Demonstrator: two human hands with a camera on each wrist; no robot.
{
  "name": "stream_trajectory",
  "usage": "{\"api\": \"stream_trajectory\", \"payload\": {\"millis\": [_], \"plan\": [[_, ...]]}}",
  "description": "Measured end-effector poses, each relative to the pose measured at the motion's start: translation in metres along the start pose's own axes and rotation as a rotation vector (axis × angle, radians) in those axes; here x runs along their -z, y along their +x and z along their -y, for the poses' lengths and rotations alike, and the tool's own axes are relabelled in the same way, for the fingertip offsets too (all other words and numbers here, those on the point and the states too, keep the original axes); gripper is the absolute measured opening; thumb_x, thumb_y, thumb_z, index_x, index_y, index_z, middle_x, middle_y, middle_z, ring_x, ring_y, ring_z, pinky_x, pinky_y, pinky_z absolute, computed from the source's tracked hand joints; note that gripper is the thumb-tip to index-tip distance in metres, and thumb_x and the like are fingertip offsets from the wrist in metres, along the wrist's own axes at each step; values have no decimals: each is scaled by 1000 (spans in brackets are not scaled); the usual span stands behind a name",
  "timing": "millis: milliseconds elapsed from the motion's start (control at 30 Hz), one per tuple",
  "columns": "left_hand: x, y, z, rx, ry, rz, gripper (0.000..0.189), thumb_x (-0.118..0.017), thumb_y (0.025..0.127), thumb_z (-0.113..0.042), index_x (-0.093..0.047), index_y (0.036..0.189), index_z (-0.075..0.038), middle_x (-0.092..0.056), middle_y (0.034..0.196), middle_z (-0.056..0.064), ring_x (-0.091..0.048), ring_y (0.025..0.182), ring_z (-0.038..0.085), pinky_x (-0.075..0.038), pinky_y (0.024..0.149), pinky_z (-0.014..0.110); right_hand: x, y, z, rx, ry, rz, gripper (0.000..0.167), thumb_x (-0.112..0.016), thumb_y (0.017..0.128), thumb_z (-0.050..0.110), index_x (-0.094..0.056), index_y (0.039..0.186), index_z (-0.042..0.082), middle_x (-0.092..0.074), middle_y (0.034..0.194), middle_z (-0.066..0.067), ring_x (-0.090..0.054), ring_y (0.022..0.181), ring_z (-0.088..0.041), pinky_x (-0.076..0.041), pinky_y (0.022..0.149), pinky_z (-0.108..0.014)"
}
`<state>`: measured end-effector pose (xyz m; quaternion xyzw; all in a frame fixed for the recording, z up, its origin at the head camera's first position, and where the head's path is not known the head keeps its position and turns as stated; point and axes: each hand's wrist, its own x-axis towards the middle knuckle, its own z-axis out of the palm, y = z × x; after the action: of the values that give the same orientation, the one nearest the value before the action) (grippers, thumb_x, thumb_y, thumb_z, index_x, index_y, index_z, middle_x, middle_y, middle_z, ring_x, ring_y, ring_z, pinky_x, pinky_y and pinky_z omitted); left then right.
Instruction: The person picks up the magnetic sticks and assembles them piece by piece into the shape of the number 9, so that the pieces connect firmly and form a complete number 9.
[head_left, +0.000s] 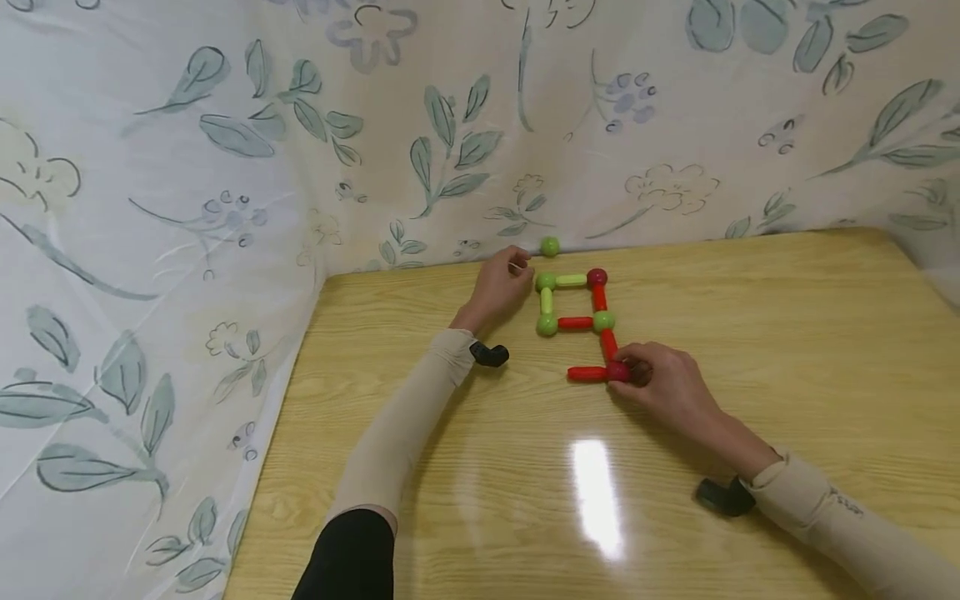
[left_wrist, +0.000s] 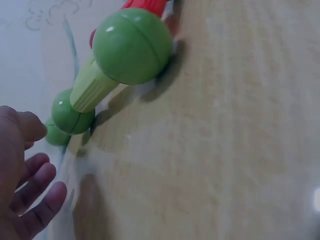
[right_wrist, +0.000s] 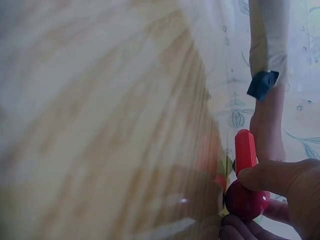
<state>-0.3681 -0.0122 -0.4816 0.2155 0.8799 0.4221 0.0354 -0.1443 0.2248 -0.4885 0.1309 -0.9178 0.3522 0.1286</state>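
My right hand [head_left: 667,390] pinches a dark red ball [head_left: 618,372] between thumb and fingers, low over the table. From that ball a red rod [head_left: 587,374] points left with a free end, and another red rod [head_left: 608,345] runs up to a green ball [head_left: 603,321]. This ball is a corner of a square of balls joined by red and yellow-green rods [head_left: 572,281]. Left of the square, my left hand [head_left: 504,279] holds nothing, its fingers loosely bent close to the corner green ball [left_wrist: 73,112]. Beyond the square sits a loose green ball [head_left: 550,246].
The wooden table [head_left: 787,333] ends at a floral cloth [head_left: 465,108] hanging behind it and along the left. Light reflects off the tabletop near the front. Each wrist wears a small black device [head_left: 490,355].
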Motion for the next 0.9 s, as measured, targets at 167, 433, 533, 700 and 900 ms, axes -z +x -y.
{"api": "stream_trajectory", "payload": {"millis": [167,433,533,700,900], "plan": [[-8,19,-14,-28,78,28,36,-62,98,-22,-58,131,-7,-62,118,7,-60,101,16,-49,88,31,6,-6,-2,-23,17,0,30,-87,76,8,-72,102,6,-69,87,-2,-66,72,-15,-55,63,-34],[-20,44,-33,-10,133,18,39,-64,97,-27,-57,132,-10,-61,119,8,-59,104,18,-48,88,33,12,-15,-5,-38,27,-16,32,-88,75,8,-72,103,5,-69,87,-3,-66,72,-15,-55,63,-34],[-22,50,-34,28,163,2,41,-65,96,-30,-57,132,-13,-61,120,7,-58,106,19,-47,88,34,10,-14,-4,-40,53,-3,33,-88,75,8,-72,103,5,-69,89,-3,-66,73,-15,-56,64,-34],[-22,54,-33,59,220,-41,42,-71,93,-31,-59,129,-11,-64,115,8,-59,105,21,-48,88,37,8,-11,-3,-44,87,31,31,-87,76,10,-72,103,6,-69,91,-2,-67,76,-14,-56,66,-33],[-30,59,-35,63,224,-53,41,-75,91,-29,-62,124,-9,-65,114,9,-60,104,22,-49,87,35,10,-13,-6,-41,87,22,31,-88,76,10,-72,102,7,-68,90,0,-65,76,-13,-56,66,-34]]}}
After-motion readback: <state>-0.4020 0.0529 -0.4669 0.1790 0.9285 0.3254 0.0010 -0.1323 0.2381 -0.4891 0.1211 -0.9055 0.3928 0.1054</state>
